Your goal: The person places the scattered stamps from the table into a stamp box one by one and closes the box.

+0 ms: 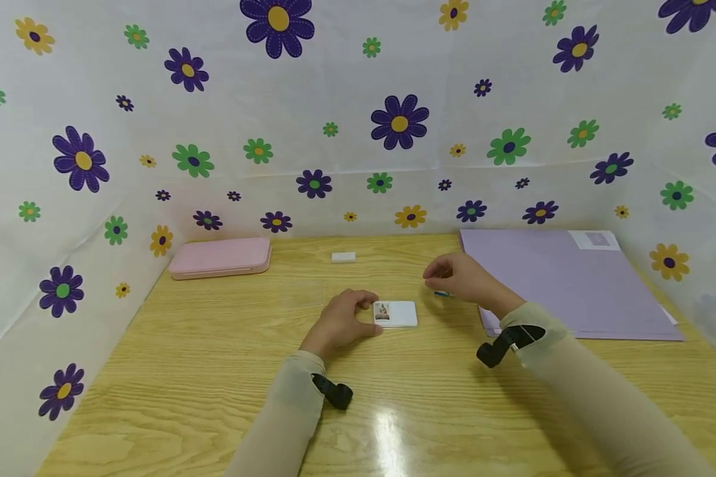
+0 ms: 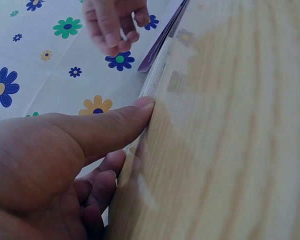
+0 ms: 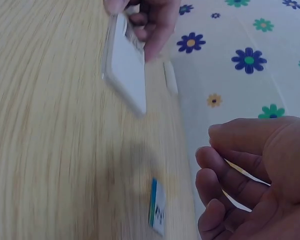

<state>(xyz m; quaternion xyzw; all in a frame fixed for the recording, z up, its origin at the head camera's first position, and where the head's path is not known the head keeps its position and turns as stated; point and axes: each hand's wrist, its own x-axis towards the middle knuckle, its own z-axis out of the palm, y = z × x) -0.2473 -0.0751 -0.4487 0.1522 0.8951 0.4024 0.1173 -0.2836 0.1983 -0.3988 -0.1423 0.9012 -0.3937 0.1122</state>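
Observation:
A flat white rectangular block [image 1: 402, 314], like a stack of cards, has a small picture at its left end. My left hand [image 1: 341, 320] holds its left edge between thumb and fingers. The right wrist view shows the block's smooth white face and clear-looking edge. My right hand [image 1: 468, 281] hovers to the right of the block, fingers loosely bent and nothing visible between them. Below it on the table lies a small white piece with a blue-green edge and dark marks [image 3: 157, 207], partly hidden by the hand in the head view.
A pink case [image 1: 221, 257] stands at the back left. A small white block [image 1: 343, 257] lies at the back middle. Purple folders [image 1: 549, 285] cover the right side. A faint clear sheet or lid [image 1: 304, 294] lies left of the left hand. Flowered cloth [image 1: 346, 152] rises behind the table.

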